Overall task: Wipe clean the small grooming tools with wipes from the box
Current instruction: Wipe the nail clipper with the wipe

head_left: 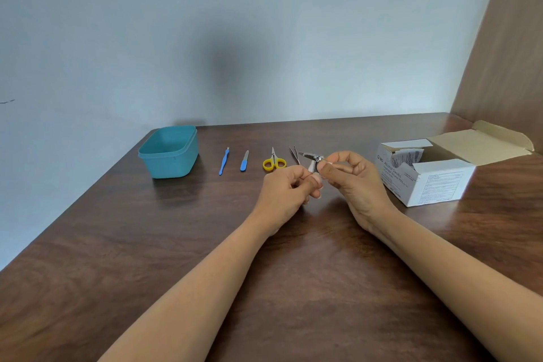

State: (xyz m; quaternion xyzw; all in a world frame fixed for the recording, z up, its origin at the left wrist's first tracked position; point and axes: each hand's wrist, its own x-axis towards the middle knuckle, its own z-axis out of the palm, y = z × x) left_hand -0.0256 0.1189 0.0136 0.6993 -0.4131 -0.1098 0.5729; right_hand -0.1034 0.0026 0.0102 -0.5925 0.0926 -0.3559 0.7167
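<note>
Above the middle of the brown table (176, 244), both hands meet around a silver nail clipper (311, 156) with its lever swung open. My left hand (286, 186) grips the clipper's lower end from below. My right hand (352, 176) pinches a small white wipe (327, 161) against the clipper's head. Behind the hands several tools lie in a row: a blue cuticle tool (224, 161), a blue nail file (244, 161), yellow-handled scissors (274, 162) and tweezers (294, 154). At the right stands the open white box of alcohol swabs (435, 185), with sachets showing inside.
A teal plastic tub (170, 151) without a lid sits at the back left of the table. The box's lid flap (482, 141) lies open toward the brown side panel at the right. A pale wall runs behind the table.
</note>
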